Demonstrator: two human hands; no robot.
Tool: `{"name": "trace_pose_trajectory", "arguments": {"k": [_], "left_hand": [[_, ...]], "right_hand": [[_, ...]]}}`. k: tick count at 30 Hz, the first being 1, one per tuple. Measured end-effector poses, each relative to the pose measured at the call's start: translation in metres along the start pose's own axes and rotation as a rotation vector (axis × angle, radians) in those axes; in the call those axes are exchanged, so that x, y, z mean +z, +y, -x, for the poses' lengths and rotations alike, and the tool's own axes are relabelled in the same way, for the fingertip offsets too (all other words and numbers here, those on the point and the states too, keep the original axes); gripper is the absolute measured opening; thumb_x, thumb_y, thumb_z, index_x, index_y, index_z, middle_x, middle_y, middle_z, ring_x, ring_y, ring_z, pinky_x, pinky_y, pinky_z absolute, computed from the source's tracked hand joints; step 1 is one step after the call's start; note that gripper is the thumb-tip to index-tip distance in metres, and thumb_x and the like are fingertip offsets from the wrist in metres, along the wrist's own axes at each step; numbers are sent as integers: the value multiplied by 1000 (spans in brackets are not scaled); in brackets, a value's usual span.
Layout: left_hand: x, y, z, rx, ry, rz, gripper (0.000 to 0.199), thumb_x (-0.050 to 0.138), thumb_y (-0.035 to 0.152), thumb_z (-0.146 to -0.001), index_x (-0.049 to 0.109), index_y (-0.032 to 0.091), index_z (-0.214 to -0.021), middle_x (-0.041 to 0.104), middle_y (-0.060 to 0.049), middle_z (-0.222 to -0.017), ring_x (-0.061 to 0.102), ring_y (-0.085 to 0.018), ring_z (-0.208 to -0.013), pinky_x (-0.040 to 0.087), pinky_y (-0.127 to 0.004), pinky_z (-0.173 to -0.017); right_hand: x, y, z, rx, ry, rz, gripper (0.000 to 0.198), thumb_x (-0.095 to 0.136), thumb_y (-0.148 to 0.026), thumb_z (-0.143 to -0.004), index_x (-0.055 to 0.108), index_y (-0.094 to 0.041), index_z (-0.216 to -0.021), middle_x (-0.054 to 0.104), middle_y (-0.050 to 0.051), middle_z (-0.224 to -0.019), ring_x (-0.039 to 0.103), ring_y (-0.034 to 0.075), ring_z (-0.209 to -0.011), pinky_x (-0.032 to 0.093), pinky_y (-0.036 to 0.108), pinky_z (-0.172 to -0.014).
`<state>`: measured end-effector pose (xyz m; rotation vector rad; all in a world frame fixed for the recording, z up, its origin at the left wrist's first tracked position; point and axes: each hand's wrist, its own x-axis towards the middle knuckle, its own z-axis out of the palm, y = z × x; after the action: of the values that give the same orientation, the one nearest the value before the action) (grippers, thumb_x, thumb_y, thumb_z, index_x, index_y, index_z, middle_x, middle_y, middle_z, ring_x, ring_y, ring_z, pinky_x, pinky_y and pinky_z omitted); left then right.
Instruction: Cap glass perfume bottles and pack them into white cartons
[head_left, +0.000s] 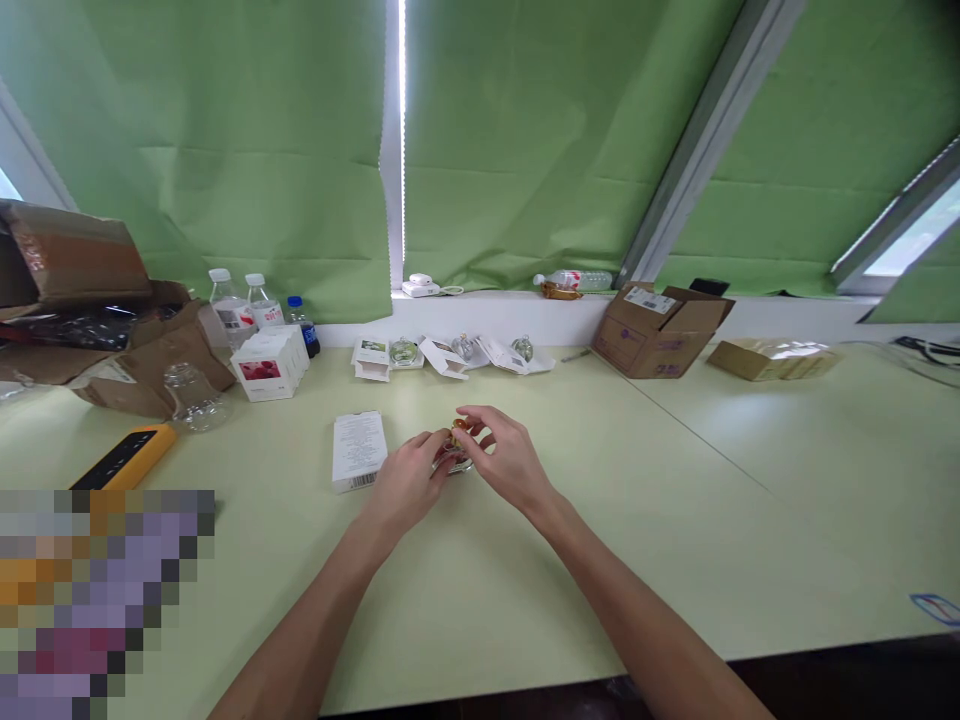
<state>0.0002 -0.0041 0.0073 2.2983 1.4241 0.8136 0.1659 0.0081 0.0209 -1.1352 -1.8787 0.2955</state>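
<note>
Above the table, my left hand is closed around the side of a small clear glass bottle. The thumb and fingers of my right hand pinch at its gold and amber top. Most of the glass is hidden behind my fingers. A white printed carton with a barcode lies just left of my left hand. Farther back, small opened white cartons lie in a row with round glass bottles among them.
At left stand a group of white boxes, plastic drink bottles, a clear jar, an open cardboard box and a yellow-orange device. A brown carton and a wrapped yellow pack sit at back right.
</note>
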Motion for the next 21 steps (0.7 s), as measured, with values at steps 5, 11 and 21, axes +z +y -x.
{"name": "trace_pose_trajectory", "arguments": {"k": [5,11,21], "left_hand": [[1,-1,0,-3,1,-8,25,41,30,-92,54,26,-114,64,-4,-102,62,-20,-88,44,-27,-65],[2,-3,0,5,22,-14,24,41,28,-92,54,27,-111,64,-3,-102,61,-20,-90,44,-27,-65],[-1,-3,1,9,23,-4,20,40,29,-93,54,27,-108,64,-2,-102,62,-19,-87,42,-26,-63]], "right_hand": [[1,3,-2,-38,-9,17,19,55,-29,-87,67,-24,-101,66,6,-92,60,21,-88,56,34,-69],[4,2,-4,-24,16,-23,14,58,-30,-86,67,-23,-94,67,6,-88,61,20,-82,55,36,-72],[3,2,-2,44,-20,54,17,56,-35,-86,63,-23,-95,67,5,-94,59,20,-86,49,33,-70]]}}
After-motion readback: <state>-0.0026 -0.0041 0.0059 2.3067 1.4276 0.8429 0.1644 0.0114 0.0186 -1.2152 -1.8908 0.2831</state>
